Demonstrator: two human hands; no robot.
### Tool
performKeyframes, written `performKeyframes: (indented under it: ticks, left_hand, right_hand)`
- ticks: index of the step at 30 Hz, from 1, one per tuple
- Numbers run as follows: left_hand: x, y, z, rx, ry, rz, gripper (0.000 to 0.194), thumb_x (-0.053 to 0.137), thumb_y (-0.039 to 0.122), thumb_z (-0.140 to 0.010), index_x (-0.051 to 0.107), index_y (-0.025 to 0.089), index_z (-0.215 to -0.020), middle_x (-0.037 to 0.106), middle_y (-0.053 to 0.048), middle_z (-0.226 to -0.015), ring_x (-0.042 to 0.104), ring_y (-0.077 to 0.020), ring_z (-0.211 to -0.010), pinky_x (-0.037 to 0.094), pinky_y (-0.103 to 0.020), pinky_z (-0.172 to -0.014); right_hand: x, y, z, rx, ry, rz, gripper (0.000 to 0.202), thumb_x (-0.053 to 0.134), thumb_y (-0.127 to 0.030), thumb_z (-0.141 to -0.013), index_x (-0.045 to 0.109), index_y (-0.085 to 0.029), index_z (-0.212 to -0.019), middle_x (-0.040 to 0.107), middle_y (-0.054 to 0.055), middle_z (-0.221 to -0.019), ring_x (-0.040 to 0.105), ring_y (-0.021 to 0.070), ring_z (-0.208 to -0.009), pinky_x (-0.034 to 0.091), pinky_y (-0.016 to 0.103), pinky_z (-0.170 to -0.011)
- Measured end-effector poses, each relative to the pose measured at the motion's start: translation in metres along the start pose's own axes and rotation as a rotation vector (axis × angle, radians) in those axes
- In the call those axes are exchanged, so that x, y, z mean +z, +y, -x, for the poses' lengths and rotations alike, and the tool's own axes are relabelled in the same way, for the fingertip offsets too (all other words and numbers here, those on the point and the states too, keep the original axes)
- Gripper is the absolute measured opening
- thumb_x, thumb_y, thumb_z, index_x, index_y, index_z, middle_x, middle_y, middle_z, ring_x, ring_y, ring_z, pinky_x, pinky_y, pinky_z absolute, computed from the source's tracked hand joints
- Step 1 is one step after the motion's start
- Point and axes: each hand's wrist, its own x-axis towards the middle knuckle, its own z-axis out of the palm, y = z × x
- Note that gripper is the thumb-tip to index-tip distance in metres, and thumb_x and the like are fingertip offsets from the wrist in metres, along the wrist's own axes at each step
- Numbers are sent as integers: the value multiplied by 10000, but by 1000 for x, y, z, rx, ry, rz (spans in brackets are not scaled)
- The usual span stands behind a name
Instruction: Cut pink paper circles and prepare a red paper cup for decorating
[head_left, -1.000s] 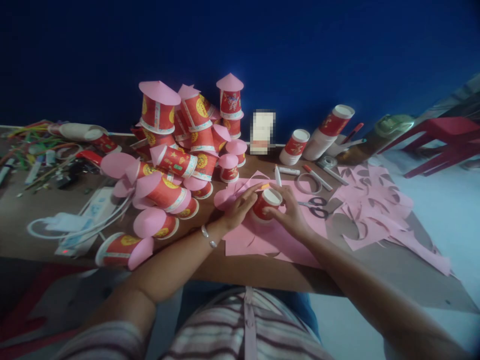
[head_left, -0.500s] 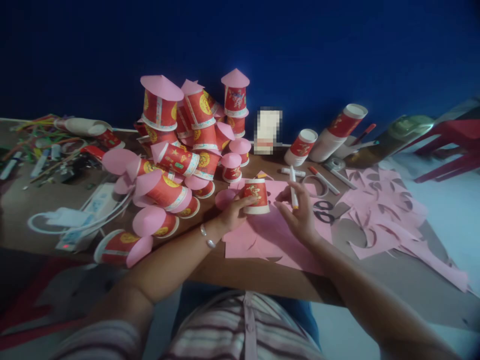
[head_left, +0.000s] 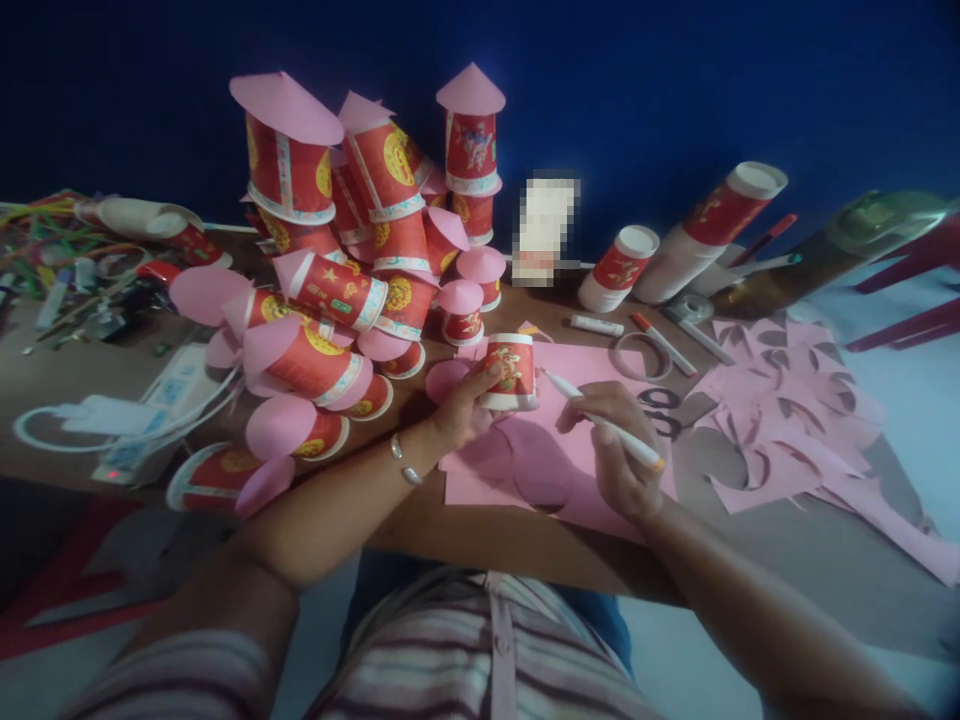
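Note:
My left hand (head_left: 466, 408) is closed round a red paper cup (head_left: 511, 368) with a gold figure on it, held upside down above pink paper sheets (head_left: 592, 500). In my right hand (head_left: 626, 455) is a white marker (head_left: 600, 415) with an orange end, gripped like a pen. Its tip points left and sits close to the cup's right side; whether it touches I cannot tell. Black-handled scissors (head_left: 661, 412) lie just beyond my right hand. A pink paper disc (head_left: 448, 382) is on the table behind my left hand.
At left stand and lie several red cups with pink cone tops (head_left: 311, 365). A power strip (head_left: 161, 420) with a white plug is further left. Stacked paper cups (head_left: 619, 265), a tape roll (head_left: 640, 357), another marker (head_left: 664, 345) and pink paper scraps (head_left: 787, 420) lie at right.
The marker has turned from nearly upright to slanting, its tip now toward the cup. My right hand has closed into a writing grip. The view has shifted slightly closer.

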Motion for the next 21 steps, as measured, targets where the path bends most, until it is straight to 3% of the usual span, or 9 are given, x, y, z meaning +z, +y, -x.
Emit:
performKeyframes:
  ticks: [4, 7, 13, 16, 21]
  left_hand:
    - [3, 0, 1, 2, -14, 43, 567, 870, 536, -703, 722, 156, -1098, 788, -124, -1118, 728, -298, -1112, 574, -420, -970]
    - [6, 1, 1, 10, -38, 68, 563, 879, 494, -707, 717, 150, -1123, 791, -127, -1093, 714, -309, -1154, 553, -431, -1009]
    - [9, 2, 0, 52, -75, 35, 519, 867, 412, -714, 709, 149, -1132, 792, -110, -1040, 714, -325, -1150, 550, -437, -1004]
    - [8, 1, 0, 62, -71, -3, 493, 870, 408, -706, 699, 156, -1095, 778, -95, -1002, 734, -296, -1071, 566, -421, -957]
    - [5, -3, 1, 82, -35, -117, 504, 900, 435, -672, 663, 196, -1046, 712, -8, -888, 719, -196, -833, 573, -372, -846]
  right_hand:
    - [2, -7, 3, -7, -97, -59, 37, 623, -205, -953, 631, -227, -925, 687, 25, -771, 658, 186, -709, 531, 329, -638]
    - [5, -12, 4, 26, -102, -38, 86, 635, -172, -921, 593, -225, -973, 674, 7, -761, 653, 163, -649, 518, 288, -576]
    - [5, -15, 0, -75, -134, 74, 104, 602, -160, -928, 603, -223, -1011, 733, 48, -812, 722, 186, -708, 555, 287, -577]
    - [5, -14, 2, -81, -149, 188, 16, 622, -210, -943, 629, -223, -936, 745, 47, -799, 724, 166, -678, 546, 257, -560]
    - [6, -13, 7, -76, -154, 264, 90, 652, -254, -940, 648, -215, -860, 744, 41, -751, 706, 147, -630, 544, 230, -562]
